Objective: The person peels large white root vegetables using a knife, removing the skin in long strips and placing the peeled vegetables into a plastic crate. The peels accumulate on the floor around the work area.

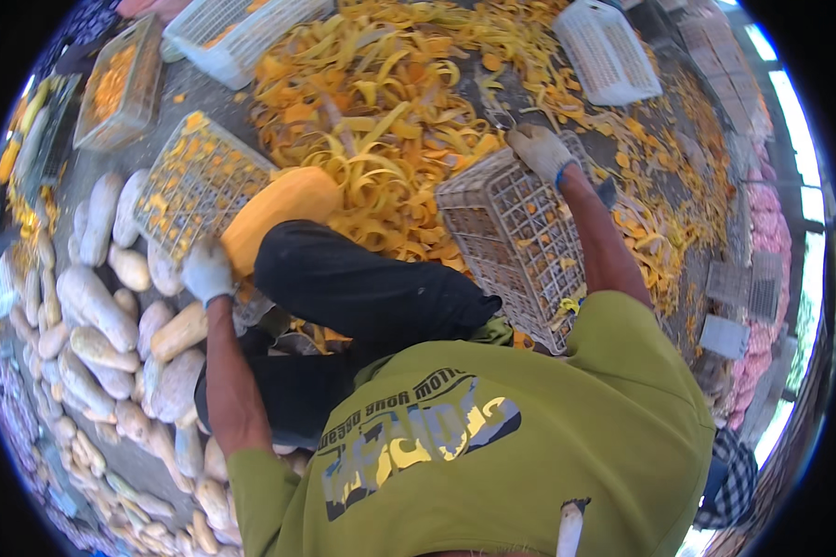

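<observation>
A long peeled orange squash (282, 209) lies slanting beside my raised knee, its near end in the grip of my gloved left hand (209, 270). Just beyond that hand, a plastic crate with a lattice face (202, 181) is dotted with orange scraps. My gloved right hand (540, 150) is over the far edge of a dirty lattice crate (505, 230) standing on its side. A small metal tool, likely a peeler (499, 118), sticks out from its fingers. Part of the tool is hidden by the glove.
A deep heap of yellow and orange peel ribbons (383, 125) covers the floor ahead. Unpeeled squashes (97, 306) are piled at left. White crates (606, 52) and a crate of orange pieces (118, 87) stand farther off. Pink sacks (766, 237) line the right side.
</observation>
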The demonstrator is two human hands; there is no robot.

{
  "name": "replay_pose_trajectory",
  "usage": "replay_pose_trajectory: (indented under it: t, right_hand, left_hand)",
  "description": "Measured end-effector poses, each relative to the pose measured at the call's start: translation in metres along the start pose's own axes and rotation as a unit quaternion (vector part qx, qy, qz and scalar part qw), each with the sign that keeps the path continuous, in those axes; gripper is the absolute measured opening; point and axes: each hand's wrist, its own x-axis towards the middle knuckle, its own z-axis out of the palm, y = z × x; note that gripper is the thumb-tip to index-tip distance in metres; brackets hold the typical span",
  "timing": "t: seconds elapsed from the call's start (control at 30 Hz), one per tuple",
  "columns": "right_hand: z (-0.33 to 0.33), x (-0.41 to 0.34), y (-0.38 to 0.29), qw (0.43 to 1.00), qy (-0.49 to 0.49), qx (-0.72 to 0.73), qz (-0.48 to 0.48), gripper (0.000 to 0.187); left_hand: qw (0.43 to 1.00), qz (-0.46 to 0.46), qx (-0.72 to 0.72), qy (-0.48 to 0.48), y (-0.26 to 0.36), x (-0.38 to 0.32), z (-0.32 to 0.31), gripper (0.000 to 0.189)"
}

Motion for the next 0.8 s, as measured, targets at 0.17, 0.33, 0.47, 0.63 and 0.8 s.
replay_pose_trajectory:
  t: [0.17, 0.33, 0.47, 0.63, 0.8]
  right_hand:
    - [0.013, -0.066, 0.109, 0.984, 0.145, -0.054, 0.085, 0.055]
    - [0.058, -0.072, 0.129, 0.938, 0.189, -0.267, 0.111, 0.053]
    - [0.054, -0.006, 0.072, 0.974, 0.215, -0.024, -0.062, 0.052]
    - [0.063, -0.045, -0.181, 0.950, 0.168, 0.144, -0.220, 0.049]
    - [0.222, 0.047, -0.279, 0.914, -0.060, -0.219, -0.335, 0.065]
  left_hand:
    - [0.942, -0.329, -0.060, -0.034, 0.003, 0.001, -0.016, 0.078]
    - [0.617, -0.497, -0.609, -0.021, 0.036, -0.035, 0.021, 0.068]
    - [0.787, -0.472, -0.395, -0.034, -0.027, -0.081, 0.052, 0.058]
    - [0.526, -0.535, -0.661, -0.005, 0.080, -0.072, 0.000, 0.059]
    - [0.443, -0.553, -0.706, -0.019, 0.099, -0.038, -0.019, 0.065]
